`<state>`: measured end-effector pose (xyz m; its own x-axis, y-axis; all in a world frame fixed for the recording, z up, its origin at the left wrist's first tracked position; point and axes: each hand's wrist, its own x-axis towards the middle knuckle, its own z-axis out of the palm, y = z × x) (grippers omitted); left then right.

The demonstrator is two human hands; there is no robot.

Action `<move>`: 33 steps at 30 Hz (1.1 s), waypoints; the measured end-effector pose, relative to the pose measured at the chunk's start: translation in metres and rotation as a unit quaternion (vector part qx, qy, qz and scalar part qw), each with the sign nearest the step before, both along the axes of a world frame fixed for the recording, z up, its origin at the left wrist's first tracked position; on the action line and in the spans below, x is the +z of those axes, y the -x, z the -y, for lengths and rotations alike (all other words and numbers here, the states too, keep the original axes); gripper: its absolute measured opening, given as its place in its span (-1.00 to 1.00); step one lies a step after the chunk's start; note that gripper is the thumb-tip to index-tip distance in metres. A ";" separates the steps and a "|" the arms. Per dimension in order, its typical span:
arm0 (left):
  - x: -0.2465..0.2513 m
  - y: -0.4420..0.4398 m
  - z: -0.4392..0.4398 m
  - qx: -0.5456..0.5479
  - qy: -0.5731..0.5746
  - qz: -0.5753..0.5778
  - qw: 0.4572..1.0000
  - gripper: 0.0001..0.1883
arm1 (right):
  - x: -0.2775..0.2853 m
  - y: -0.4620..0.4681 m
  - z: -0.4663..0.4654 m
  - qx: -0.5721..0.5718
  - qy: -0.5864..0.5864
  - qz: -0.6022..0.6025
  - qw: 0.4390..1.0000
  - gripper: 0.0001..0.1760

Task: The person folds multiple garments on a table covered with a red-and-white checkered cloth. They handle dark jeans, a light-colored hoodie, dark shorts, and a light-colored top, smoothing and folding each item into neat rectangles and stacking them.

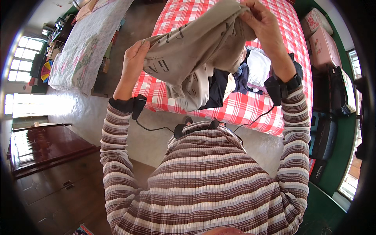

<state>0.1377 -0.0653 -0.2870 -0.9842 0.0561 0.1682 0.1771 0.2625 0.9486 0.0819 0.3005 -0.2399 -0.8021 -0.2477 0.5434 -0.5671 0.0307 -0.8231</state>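
A greyish-beige garment (pixel 188 50) with dark printed lettering hangs stretched between my two hands, above the bed. My left hand (pixel 136 57) pinches its left end between thumb and fingers. At the upper right, my right hand (pixel 258 19) grips the other end, higher than the left. Loose folds of the cloth droop in the middle, and its exact kind is hard to tell. Behind and below it on the bed lie a black cloth (pixel 217 91) and a pile of clothes with a white piece (pixel 258 66) on top. The held garment partly hides them.
The bed (pixel 246 113) has a red-and-white checked cover. Another bed (pixel 76 53) with a floral cover stands at the left. Along the right wall are a pink case (pixel 324 48) and dark suitcases (pixel 324 138). A glossy wooden cabinet (pixel 53 147) is at lower left. Cables run from both wrist straps.
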 end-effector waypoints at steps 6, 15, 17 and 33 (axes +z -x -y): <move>0.025 0.011 -0.010 -0.090 -0.045 0.038 0.994 -0.54 | 0.074 0.015 0.010 -0.124 -0.064 -0.095 0.986 -0.94; 0.071 0.028 -0.038 -0.156 -0.216 0.097 0.959 -0.66 | 0.076 0.046 0.027 -0.132 -0.084 -0.285 0.946 -0.75; 0.079 0.033 -0.047 -0.184 -0.299 0.077 0.933 -0.72 | 0.037 0.016 0.029 -0.230 -0.167 -0.239 0.929 -0.71; 0.032 0.047 -0.013 -0.061 -0.029 0.014 0.998 -0.41 | -0.009 0.007 0.082 0.085 -0.110 -0.251 0.958 -0.70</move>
<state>0.0912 -0.0518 -0.2550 -0.9749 0.1667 0.1476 0.1780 0.1852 0.9664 0.0751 0.2185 -0.2490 -0.3911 -0.5045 0.7698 -0.9020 0.0439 -0.4295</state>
